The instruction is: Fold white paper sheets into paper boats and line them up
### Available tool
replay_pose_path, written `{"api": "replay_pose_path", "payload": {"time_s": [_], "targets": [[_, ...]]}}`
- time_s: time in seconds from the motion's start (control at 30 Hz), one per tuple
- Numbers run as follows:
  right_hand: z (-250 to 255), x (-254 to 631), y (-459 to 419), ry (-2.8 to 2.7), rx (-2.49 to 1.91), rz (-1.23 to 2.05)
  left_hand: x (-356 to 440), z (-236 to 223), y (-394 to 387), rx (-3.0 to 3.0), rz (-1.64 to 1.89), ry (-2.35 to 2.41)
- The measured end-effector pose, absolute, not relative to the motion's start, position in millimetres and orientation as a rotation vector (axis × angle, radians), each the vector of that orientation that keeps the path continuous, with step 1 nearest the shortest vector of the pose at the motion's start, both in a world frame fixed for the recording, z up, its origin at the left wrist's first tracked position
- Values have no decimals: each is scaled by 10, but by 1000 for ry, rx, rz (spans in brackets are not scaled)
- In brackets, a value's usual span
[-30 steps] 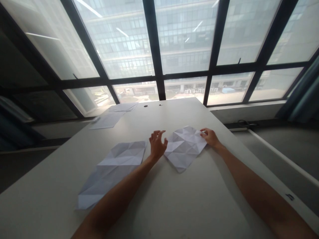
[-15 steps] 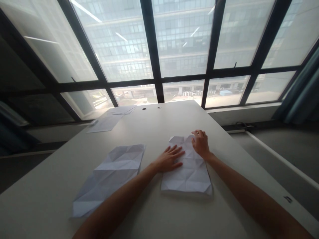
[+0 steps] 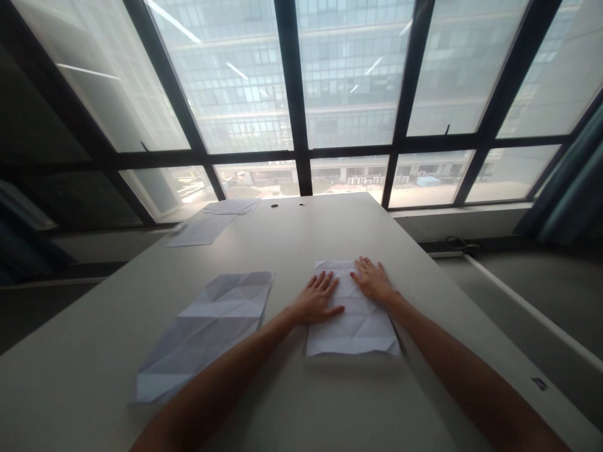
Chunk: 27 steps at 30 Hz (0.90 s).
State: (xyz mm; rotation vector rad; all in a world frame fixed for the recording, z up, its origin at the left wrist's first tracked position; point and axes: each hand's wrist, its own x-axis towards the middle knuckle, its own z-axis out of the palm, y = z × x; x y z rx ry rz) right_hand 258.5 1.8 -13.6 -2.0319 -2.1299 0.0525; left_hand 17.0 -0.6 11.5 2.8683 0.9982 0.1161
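Left hand point(image 3: 318, 302) lies flat, fingers spread, across the left side of a creased white paper sheet point(image 3: 353, 336). Right hand point(image 3: 373, 281) lies palm down, extended, on its upper right. The sheet, roughly rectangular with faceted folds, rests on the smooth white tabletop point(image 3: 282, 248).

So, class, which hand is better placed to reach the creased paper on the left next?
Likely the left hand: it lies nearer the left paper; the right hand rests farther away. Both lie flat on the right paper.
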Motion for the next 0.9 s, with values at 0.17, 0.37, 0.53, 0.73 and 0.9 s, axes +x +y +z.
{"api": "replay_pose_path", "payload": {"time_s": [0.17, 0.37, 0.53, 0.73, 0.9], "targets": [[-153, 2606, 18, -2180, -1990, 42, 165, 157, 63, 2821, 338, 1165], [-14, 2453, -74, -2020, -1936, -205, 85, 126, 155, 2828, 185, 1195], [18, 2202, -234, -2186, -1767, -75, 83, 104, 164, 2830, 204, 1205], [-59, 2337, -277, -2300, -1787, 141, 80, 100, 177, 2808, 243, 1216], [-57, 2460, -254, -2267, -1863, 105, 70, 101, 213, 2804, 334, 1265]]}}
